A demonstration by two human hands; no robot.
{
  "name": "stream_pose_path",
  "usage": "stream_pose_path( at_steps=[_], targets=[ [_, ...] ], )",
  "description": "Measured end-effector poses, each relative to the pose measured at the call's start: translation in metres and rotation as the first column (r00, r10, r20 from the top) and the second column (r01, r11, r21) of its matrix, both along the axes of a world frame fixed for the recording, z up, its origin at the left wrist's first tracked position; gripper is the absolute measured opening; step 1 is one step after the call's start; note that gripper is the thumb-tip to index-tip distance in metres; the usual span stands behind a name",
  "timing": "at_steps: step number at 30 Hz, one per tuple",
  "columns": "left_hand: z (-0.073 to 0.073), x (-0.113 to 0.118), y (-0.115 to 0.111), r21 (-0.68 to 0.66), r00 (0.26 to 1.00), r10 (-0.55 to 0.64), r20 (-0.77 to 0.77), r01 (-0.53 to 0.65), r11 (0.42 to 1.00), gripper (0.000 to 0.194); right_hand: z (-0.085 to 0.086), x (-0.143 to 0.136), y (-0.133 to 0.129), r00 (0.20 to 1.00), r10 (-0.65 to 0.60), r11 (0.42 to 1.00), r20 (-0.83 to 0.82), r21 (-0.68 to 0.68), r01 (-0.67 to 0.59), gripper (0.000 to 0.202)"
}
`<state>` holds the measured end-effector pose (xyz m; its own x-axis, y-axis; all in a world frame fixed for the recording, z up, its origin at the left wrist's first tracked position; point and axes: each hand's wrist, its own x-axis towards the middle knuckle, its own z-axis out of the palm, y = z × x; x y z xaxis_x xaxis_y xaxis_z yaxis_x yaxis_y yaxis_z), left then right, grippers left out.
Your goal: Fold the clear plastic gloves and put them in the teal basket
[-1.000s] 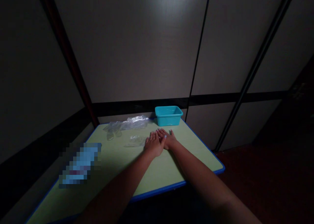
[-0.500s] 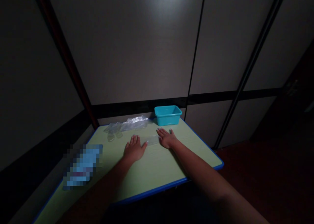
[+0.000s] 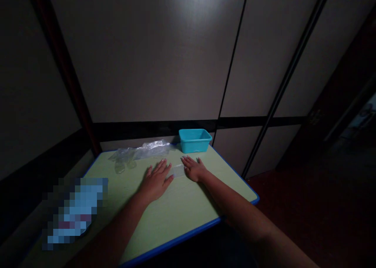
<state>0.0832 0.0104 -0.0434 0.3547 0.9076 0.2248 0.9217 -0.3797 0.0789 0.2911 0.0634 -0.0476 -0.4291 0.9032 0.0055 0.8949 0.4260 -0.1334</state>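
Observation:
My left hand (image 3: pixel 155 181) lies on the table with its fingers spread, palm down, at the left end of a small clear plastic piece (image 3: pixel 178 171). At the right end of that piece rests my right hand (image 3: pixel 193 169), flat with the fingers stretched out. Part of the clear piece may be hidden beneath the hands; its exact kind cannot be made out. Beyond my left hand, crumpled clear plastic (image 3: pixel 148 149) lies along the table's back edge, with rounded ends toward me. A turquoise plastic basin (image 3: pixel 195 144) stands just behind my right hand.
The pale green table (image 3: pixel 164 225) has a blue rim. At its left side lies a blurred-out blue item (image 3: pixel 79 209). Panelled cabinet doors (image 3: pixel 152 64) rise directly behind the table, and a dark red floor (image 3: pixel 282 205) shows at the right.
The view has shifted, so the table and basin appear further left. My left hand's fingers are more spread; both hands remain at the clear piece.

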Motion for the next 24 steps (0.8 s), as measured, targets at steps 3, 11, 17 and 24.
stream_pose_path(
  at_steps=[3, 11, 17, 24],
  targets=[
    [-0.004, -0.008, 0.003, -0.064, 0.999, -0.02, 0.049, 0.023, 0.998, 0.054, 0.0, 0.0, 0.0, 1.0, -0.007, 1.0, 0.005, -0.016, 0.007, 0.058],
    [-0.01, -0.017, 0.002, -0.14, 0.998, 0.054, 0.023, -0.051, 0.989, 0.06, 0.008, -0.002, -0.005, 0.993, -0.065, 0.992, 0.103, 0.111, 0.053, 0.059],
    [-0.01, -0.022, 0.01, -0.002, 0.987, 0.162, 0.003, -0.162, 0.987, 0.052, 0.011, -0.048, -0.018, 0.997, -0.073, 0.985, 0.026, 0.16, 0.067, 0.061],
    [-0.016, -0.038, 0.021, -0.137, 0.985, 0.153, -0.081, -0.163, 0.977, 0.054, 0.005, -0.083, -0.02, 0.997, 0.054, 0.998, -0.063, -0.012, -0.055, 0.067]
  ],
)
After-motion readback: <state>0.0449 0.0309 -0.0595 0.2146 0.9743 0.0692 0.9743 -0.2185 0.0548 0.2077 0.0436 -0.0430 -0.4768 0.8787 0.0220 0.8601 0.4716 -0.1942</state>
